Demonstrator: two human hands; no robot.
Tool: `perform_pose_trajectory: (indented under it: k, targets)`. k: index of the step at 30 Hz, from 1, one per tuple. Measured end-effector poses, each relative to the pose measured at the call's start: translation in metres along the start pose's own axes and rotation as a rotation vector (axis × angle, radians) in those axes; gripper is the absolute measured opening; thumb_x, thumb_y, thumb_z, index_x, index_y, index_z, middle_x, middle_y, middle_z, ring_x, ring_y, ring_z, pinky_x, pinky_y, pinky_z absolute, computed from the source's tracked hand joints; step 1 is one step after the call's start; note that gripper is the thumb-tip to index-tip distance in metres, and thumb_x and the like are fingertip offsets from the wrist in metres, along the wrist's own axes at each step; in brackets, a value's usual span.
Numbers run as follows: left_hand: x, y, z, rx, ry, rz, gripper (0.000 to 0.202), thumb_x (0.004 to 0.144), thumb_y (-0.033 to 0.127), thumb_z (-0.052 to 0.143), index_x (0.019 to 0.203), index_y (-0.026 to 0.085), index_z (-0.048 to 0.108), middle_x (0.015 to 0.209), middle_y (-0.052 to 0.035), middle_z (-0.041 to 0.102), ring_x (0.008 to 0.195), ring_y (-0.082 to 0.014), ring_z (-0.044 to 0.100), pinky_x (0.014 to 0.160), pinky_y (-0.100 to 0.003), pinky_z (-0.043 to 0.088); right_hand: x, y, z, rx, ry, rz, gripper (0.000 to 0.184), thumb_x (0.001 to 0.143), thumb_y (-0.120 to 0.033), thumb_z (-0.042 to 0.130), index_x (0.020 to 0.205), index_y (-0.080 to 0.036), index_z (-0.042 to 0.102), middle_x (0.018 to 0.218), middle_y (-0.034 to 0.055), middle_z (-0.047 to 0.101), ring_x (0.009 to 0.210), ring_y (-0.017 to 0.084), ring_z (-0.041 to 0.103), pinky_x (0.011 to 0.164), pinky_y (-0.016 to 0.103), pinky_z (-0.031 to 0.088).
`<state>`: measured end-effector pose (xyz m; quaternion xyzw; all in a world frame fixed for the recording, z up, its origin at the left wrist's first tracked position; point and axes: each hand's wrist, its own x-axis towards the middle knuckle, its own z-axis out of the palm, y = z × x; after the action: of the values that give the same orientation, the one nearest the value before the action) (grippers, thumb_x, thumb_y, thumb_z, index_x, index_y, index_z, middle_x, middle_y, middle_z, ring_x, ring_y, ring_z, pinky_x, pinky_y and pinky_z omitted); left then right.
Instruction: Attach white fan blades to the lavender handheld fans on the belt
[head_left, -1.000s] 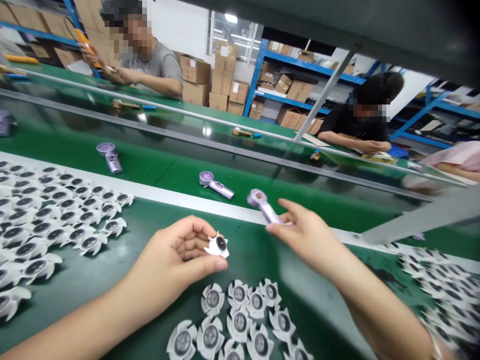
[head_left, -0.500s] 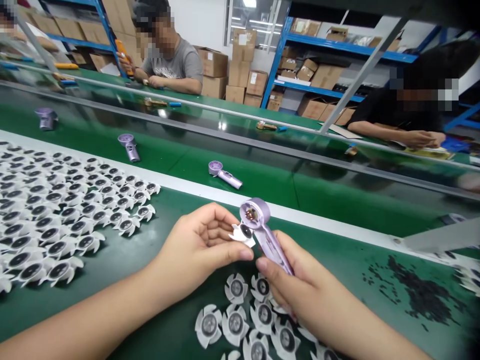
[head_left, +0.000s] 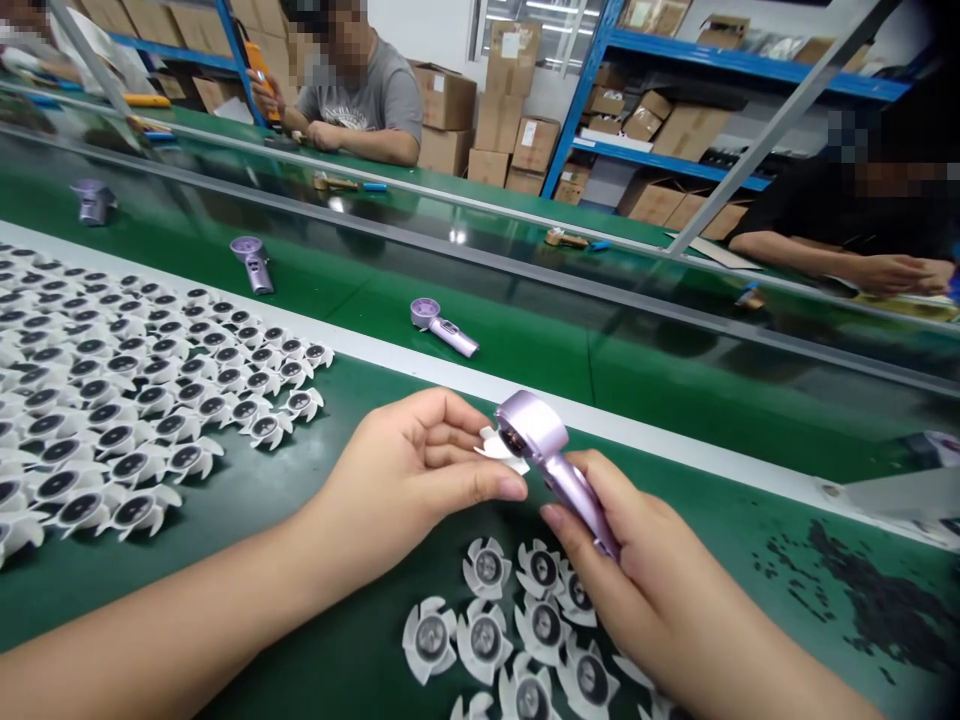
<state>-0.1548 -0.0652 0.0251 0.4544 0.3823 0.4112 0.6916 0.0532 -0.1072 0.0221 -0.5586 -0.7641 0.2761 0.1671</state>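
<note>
Right up close, loose white plastic fan rotors with grey centres (head_left: 517, 625) lie on the green surface (head_left: 720, 500). My left hand (head_left: 409, 470) has its fingers lightly curled, pinching a white rotor (head_left: 499, 450) against the round head of a lilac plastic handheld fan housing (head_left: 574, 490), gripped by the handle in my right hand (head_left: 619, 590). Farther off, another lilac housing (head_left: 442, 325) lies on the next green belt.
</note>
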Motion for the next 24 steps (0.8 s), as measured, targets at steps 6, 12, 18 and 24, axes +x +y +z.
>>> perform_pose_trajectory:
  k: [6, 12, 18, 24]
  targets:
    - [-0.001, 0.001, -0.002, 0.085, 0.006, -0.051, 0.035, 0.068, 0.015, 0.086, 0.085, 0.018, 0.055, 0.072, 0.0034, 0.076, 0.072, -0.0104, 0.073, 0.068, -0.015, 0.055, -0.001, 0.002, -0.007, -0.175, -0.063, -0.049, 0.006, 0.094, -0.024, 0.038, 0.088, -0.026, 0.037, 0.063, -0.0048, 0.054, 0.047, 0.014, 0.047, 0.044, 0.025, 0.030]
    - [0.003, 0.001, -0.005, 0.074, -0.033, -0.165, 0.042, 0.063, 0.016, 0.088, 0.082, 0.017, 0.050, 0.069, 0.0010, 0.075, 0.066, -0.0107, 0.071, 0.064, -0.018, 0.053, -0.002, 0.008, -0.005, -0.391, -0.092, -0.109, 0.010, 0.087, -0.018, 0.042, 0.088, -0.025, 0.034, 0.062, -0.0027, 0.055, 0.046, 0.018, 0.052, 0.043, 0.026, 0.025]
    - [0.002, -0.002, -0.009, -0.088, -0.132, -0.264, 0.037, 0.069, 0.022, 0.086, 0.081, 0.014, 0.052, 0.071, -0.0017, 0.075, 0.061, -0.0048, 0.065, 0.057, -0.010, 0.048, -0.005, 0.014, -0.010, -0.414, -0.133, -0.140, 0.013, 0.086, -0.016, 0.045, 0.091, -0.024, 0.038, 0.065, -0.0026, 0.056, 0.049, 0.017, 0.052, 0.045, 0.026, 0.024]
    - [-0.001, -0.002, -0.008, -0.138, -0.127, -0.306, 0.042, 0.068, 0.033, 0.088, 0.078, 0.016, 0.050, 0.071, -0.0003, 0.072, 0.068, -0.0072, 0.069, 0.057, -0.008, 0.048, -0.004, 0.004, -0.007, -0.310, -0.141, -0.142, 0.009, 0.088, -0.019, 0.048, 0.091, -0.023, 0.040, 0.066, -0.0013, 0.057, 0.051, 0.015, 0.049, 0.047, 0.026, 0.024]
